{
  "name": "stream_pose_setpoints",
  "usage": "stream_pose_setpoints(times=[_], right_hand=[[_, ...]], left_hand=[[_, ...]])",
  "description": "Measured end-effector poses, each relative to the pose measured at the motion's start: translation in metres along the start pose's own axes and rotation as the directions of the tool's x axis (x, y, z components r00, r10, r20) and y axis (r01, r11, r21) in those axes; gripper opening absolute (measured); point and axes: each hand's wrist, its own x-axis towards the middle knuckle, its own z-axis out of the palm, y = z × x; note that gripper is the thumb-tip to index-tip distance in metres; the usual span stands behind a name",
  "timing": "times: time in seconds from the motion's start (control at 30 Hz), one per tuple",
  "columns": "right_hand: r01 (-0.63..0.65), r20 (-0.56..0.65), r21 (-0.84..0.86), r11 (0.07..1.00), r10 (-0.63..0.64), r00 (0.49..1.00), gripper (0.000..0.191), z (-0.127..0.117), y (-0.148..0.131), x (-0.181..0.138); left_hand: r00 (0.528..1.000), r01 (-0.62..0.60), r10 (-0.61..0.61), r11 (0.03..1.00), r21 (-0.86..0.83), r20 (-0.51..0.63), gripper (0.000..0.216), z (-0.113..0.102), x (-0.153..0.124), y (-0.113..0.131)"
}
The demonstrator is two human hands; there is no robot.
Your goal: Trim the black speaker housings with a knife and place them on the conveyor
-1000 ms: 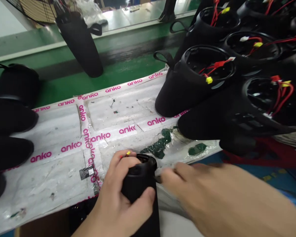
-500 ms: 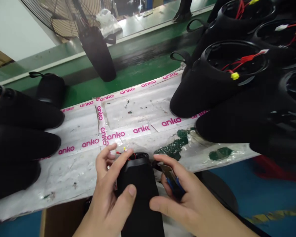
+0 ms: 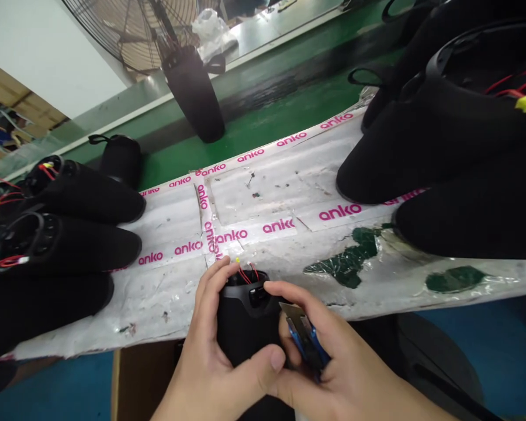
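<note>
A black fabric-covered speaker housing (image 3: 241, 324) stands tilted in front of me, its open end facing up and away. Thin red wires (image 3: 244, 277) with a small yellow plug stick out of that opening. On its near rim is a recess with a small port panel (image 3: 258, 296). My left hand (image 3: 221, 345) wraps round the housing's left side, thumb across the front. Held in my right hand (image 3: 319, 345) is a blue utility knife (image 3: 307, 342) with its metal blade showing. The right index fingertip touches the rim beside the port panel. The housing's lower end is partly hidden by my hands.
Several similar housings lie on the left (image 3: 83, 245) and right (image 3: 390, 152) of the plastic-covered bench (image 3: 166, 304). Another housing (image 3: 197, 96) stands on the green belt (image 3: 263, 128) beyond. A fan (image 3: 127, 35) is behind, a cardboard box (image 3: 135, 380) below.
The housing has turned, bringing the port recess into sight. My left hand has closed round it, and my right index finger has come onto the rim. The view has swung left.
</note>
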Motion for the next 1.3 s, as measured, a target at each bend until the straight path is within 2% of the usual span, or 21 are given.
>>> stream_pose_setpoints(times=[0.1, 0.2, 0.27, 0.33, 0.4, 0.47, 0.57, 0.63, 0.7, 0.8, 0.87, 0.93, 0.97, 1.07, 1.2, 1.3], right_hand=[[-0.031, -0.014, 0.065, 0.997, 0.032, 0.999, 0.07, 0.001, -0.002, -0.007], [0.015, -0.162, 0.159, 0.987, 0.011, 0.987, 0.069, 0.0, -0.003, -0.014], [-0.014, -0.228, 0.22, 0.976, 0.065, 0.972, 0.072, -0.004, -0.005, -0.016], [-0.081, -0.18, 0.256, 0.963, 0.13, 0.975, 0.083, -0.01, -0.005, -0.013], [-0.126, -0.116, 0.252, 0.959, 0.16, 0.98, 0.089, -0.015, -0.003, -0.009], [-0.126, -0.109, 0.229, 0.965, 0.154, 0.982, 0.085, -0.018, -0.001, -0.006], [-0.108, -0.138, 0.22, 0.97, 0.141, 0.98, 0.08, -0.016, -0.001, -0.005], [-0.132, -0.167, 0.241, 0.962, 0.175, 0.97, 0.079, -0.012, -0.002, -0.005], [-0.146, -0.191, 0.234, 0.961, 0.192, 0.963, 0.077, -0.009, -0.002, -0.005], [-0.109, -0.141, 0.157, 0.982, 0.131, 0.981, 0.077, -0.01, 0.002, -0.005], [-0.077, 0.022, 0.114, 0.99, 0.075, 0.997, 0.077, -0.015, 0.007, -0.002], [-0.078, 0.129, 0.111, 0.991, 0.063, 0.99, 0.074, -0.021, 0.009, 0.002], [-0.09, 0.129, 0.11, 0.99, 0.076, 0.989, 0.074, -0.023, 0.009, 0.004], [-0.135, 0.074, 0.113, 0.984, 0.127, 0.989, 0.079, -0.025, 0.002, 0.011], [-0.205, 0.207, 0.318, 0.926, 0.144, 0.968, 0.088, -0.018, -0.01, 0.012], [-0.224, 0.129, 0.354, 0.908, 0.19, 0.973, 0.089, -0.016, -0.011, 0.008]], left_hand=[[1.0, 0.004, -0.005, 0.999, -0.042, -0.026, 0.072, -0.003, 0.006, 0.001], [0.999, -0.027, 0.03, 0.981, -0.192, 0.011, 0.066, -0.004, 0.015, -0.007], [0.993, -0.065, 0.094, 0.946, -0.317, 0.077, 0.073, -0.001, 0.022, -0.015], [0.98, -0.097, 0.153, 0.924, -0.37, 0.125, 0.088, 0.004, 0.028, -0.025], [0.974, -0.121, 0.176, 0.936, -0.33, 0.141, 0.097, 0.01, 0.031, -0.034], [0.967, -0.169, 0.211, 0.95, -0.262, 0.14, 0.098, 0.012, 0.032, -0.04], [0.944, -0.292, 0.312, 0.942, -0.168, 0.111, 0.091, 0.012, 0.028, -0.04], [0.941, -0.324, 0.331, 0.942, -0.09, 0.077, 0.076, 0.011, 0.024, -0.032], [0.954, -0.296, 0.296, 0.955, -0.019, 0.049, 0.062, 0.01, 0.018, -0.021], [0.981, -0.186, 0.188, 0.981, -0.044, 0.044, 0.07, 0.006, 0.015, -0.01], [0.998, -0.031, 0.04, 0.982, -0.185, 0.049, 0.067, 0.001, 0.02, -0.007], [0.991, 0.118, -0.081, 0.902, -0.415, 0.105, 0.051, -0.004, 0.03, -0.005], [0.985, 0.159, -0.098, 0.84, -0.518, 0.144, 0.046, -0.006, 0.035, -0.005], [0.978, 0.162, -0.025, 0.717, -0.678, 0.207, 0.054, -0.007, 0.047, -0.007], [0.968, 0.161, 0.044, 0.642, -0.75, 0.246, 0.061, 0.006, 0.051, -0.014], [0.962, 0.172, 0.082, 0.564, -0.808, 0.262, 0.062, 0.018, 0.05, -0.019]])
